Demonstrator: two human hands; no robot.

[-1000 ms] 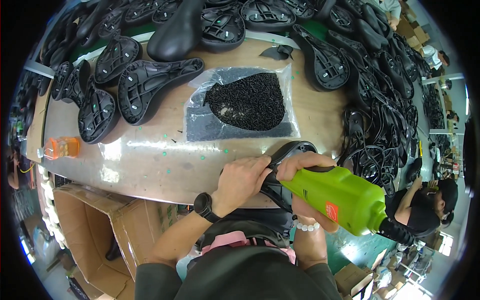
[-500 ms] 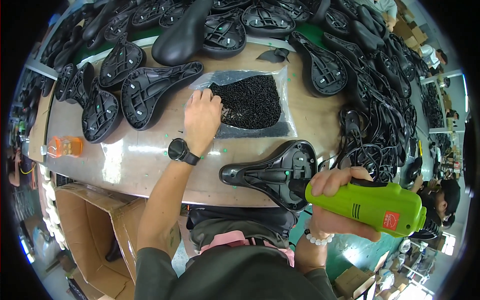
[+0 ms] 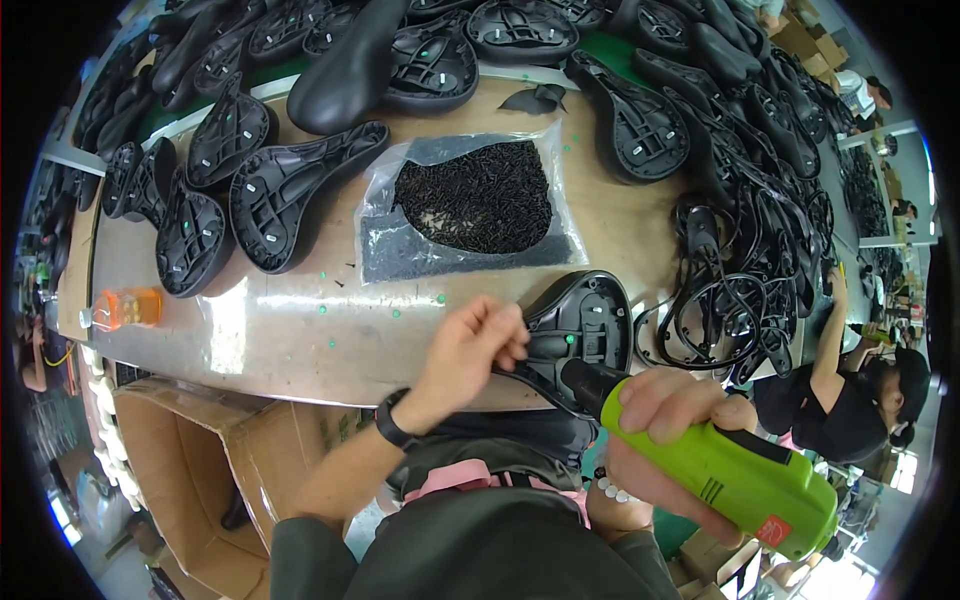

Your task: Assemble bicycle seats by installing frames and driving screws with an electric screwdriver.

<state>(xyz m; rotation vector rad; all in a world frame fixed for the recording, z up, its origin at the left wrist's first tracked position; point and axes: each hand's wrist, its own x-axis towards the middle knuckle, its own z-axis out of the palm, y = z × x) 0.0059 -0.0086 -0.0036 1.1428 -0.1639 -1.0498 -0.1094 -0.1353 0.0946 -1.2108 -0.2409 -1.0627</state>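
Upside down at the table's near edge lies a black bicycle saddle [image 3: 598,325], its ribbed underside facing up. My right hand [image 3: 660,415] grips a lime-green power screwdriver [image 3: 735,485], whose black nose points at the saddle's underside. Whether the tip touches it I cannot tell. Over the saddle's narrow end is my left hand [image 3: 475,345], fingers curled and pinched together; anything between them is too small to make out. Farther back, an open clear plastic bag [image 3: 385,255] holds a heap of small black screws [image 3: 490,200].
More upturned saddles [image 3: 285,215] line the table's left and far sides. Tangled black cords [image 3: 725,310] and saddle parts pile up at right. An orange bottle [image 3: 130,307] stands at left, above an open cardboard box [image 3: 185,460]. A co-worker [image 3: 830,405] is at far right.
My left hand has left the screw heap and come toward me, to the saddle's narrow end. The screwdriver's rear has dropped a little, its nose still over the saddle.
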